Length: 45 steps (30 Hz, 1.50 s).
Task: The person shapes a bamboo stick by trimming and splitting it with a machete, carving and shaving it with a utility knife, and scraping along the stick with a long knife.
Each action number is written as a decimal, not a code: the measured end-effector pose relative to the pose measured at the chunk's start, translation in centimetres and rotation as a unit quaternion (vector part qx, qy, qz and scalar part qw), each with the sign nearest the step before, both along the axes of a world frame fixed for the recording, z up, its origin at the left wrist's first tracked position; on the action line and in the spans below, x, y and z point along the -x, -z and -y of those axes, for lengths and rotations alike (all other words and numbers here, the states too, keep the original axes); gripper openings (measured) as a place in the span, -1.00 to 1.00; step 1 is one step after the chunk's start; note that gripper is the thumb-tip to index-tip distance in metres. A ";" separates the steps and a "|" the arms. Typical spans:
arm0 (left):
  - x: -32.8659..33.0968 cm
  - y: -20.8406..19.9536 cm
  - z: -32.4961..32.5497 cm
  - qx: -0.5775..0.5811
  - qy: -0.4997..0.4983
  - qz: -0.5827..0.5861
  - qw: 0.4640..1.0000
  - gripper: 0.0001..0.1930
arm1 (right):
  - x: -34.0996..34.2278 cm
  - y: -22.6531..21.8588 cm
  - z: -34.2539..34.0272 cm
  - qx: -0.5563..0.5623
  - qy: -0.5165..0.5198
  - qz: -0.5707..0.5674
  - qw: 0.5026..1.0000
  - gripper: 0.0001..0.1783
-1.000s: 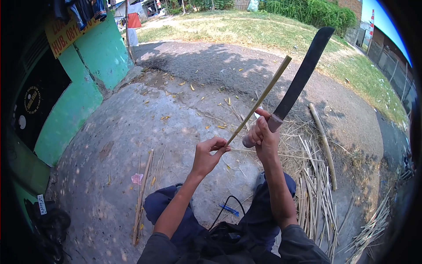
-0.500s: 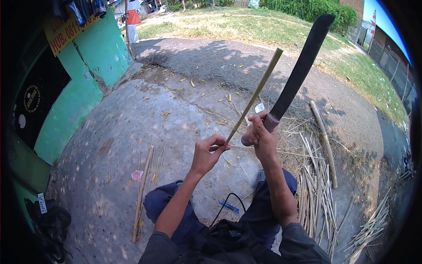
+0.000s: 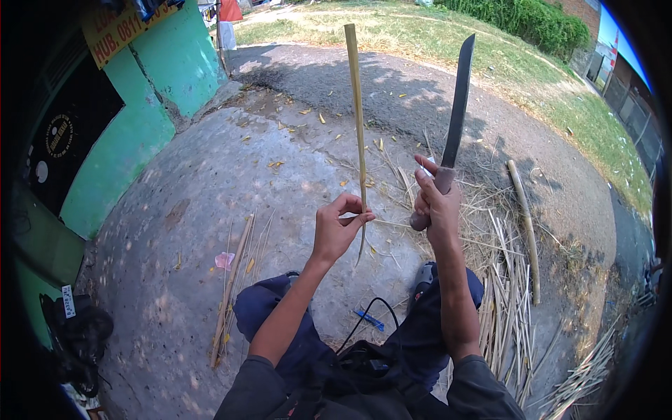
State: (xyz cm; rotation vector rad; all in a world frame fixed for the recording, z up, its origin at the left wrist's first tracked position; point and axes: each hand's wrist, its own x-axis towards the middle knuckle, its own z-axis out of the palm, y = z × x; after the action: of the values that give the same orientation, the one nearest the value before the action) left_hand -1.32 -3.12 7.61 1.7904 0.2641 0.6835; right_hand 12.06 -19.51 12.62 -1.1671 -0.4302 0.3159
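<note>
Pinched between the thumb and fingers of my left hand (image 3: 337, 227) is a long thin bamboo strip (image 3: 358, 105). It stands nearly upright, and a thin curved tail hangs below the fingers. My right hand (image 3: 441, 210) is wrapped round the brown handle of a machete (image 3: 459, 105), whose dark blade points up and away. The index finger of that hand is partly raised off the handle. A gap separates the blade from the strip. Between the two hands, a thin pale strip runs low over the ground.
At my right lie a pile of split bamboo strips (image 3: 505, 308), a thick bamboo pole (image 3: 523, 231) and another strip bundle (image 3: 584, 378). A brown stick (image 3: 233, 290) is at my left. A blue item (image 3: 369, 320) lies between my feet. A green wall (image 3: 150, 101) stands left.
The bamboo strip has swung from leaning right to nearly upright. My right hand has moved slightly right with the machete, its blade now steeper and farther from the strip; the index finger has lifted.
</note>
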 end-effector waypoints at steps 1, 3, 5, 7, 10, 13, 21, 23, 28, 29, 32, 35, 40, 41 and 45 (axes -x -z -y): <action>0.0 0.1 0.0 0.000 -0.001 -0.003 1.000 -0.81 | 0.2 0.2 -0.3 0.000 -0.001 -0.003 1.000 -0.37; -0.1 0.2 0.1 0.009 0.005 -0.003 1.000 -0.80 | 0.8 0.5 -0.9 0.043 -0.040 -0.026 0.998 -0.36; -0.2 0.3 0.2 0.013 0.007 -0.006 1.000 -0.80 | 1.7 0.9 -1.5 0.060 -0.043 -0.015 0.997 -0.36; -0.3 0.4 0.2 0.015 0.007 -0.009 1.000 -0.81 | 2.4 1.5 -2.2 0.079 -0.080 0.010 0.994 -0.36; -0.4 0.9 0.0 0.036 0.005 -0.004 0.999 -0.80 | 3.4 1.6 -2.9 0.100 -0.077 0.035 0.991 -0.39; -0.3 1.1 -0.2 0.013 -0.002 -0.010 1.000 -0.80 | 3.7 1.7 -3.1 0.105 -0.107 0.048 0.988 -0.47; -0.1 1.4 -0.7 0.014 0.007 -0.031 0.999 -0.74 | 3.9 2.8 -4.5 0.112 -0.112 0.068 0.985 -0.59; 0.1 1.0 -1.6 -0.014 0.035 -0.031 0.999 -0.62 | 4.0 3.1 -4.8 0.107 -0.108 0.054 0.987 -0.59; 3.9 -4.5 -5.5 -0.011 0.065 -0.020 0.998 -0.24 | 4.1 3.2 -5.1 0.090 -0.098 0.037 0.990 -0.62; 4.7 -6.1 -6.0 0.038 0.055 0.024 0.997 -0.20 | 4.3 3.2 -5.1 0.085 -0.107 0.025 0.990 -0.65; 4.8 -10.5 -5.9 0.062 0.061 0.168 0.982 -0.21 | 4.5 2.7 -4.4 0.097 -0.117 0.017 0.988 -0.67; 3.3 -12.9 -3.8 -0.012 0.082 0.183 0.980 -0.19 | 5.1 2.4 -4.8 0.109 -0.143 0.037 0.983 -0.68; 1.5 -12.8 -2.4 0.049 0.135 0.198 0.970 -0.40 | 6.7 1.8 -4.7 0.141 -0.210 0.022 0.967 -0.70; 1.7 -12.6 -2.6 0.046 0.135 0.194 0.971 -0.40 | 6.9 1.9 -4.8 0.137 -0.211 0.019 0.968 -0.70; 2.8 -12.3 -1.0 0.114 0.182 0.177 0.960 -0.30 | 7.5 1.8 -4.3 0.123 -0.221 0.065 0.965 -0.66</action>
State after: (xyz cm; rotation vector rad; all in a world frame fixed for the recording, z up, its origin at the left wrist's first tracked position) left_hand -4.08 -2.12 19.96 1.4139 -0.2179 0.6616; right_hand 4.51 -15.25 10.80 -1.3321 -0.7870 0.6979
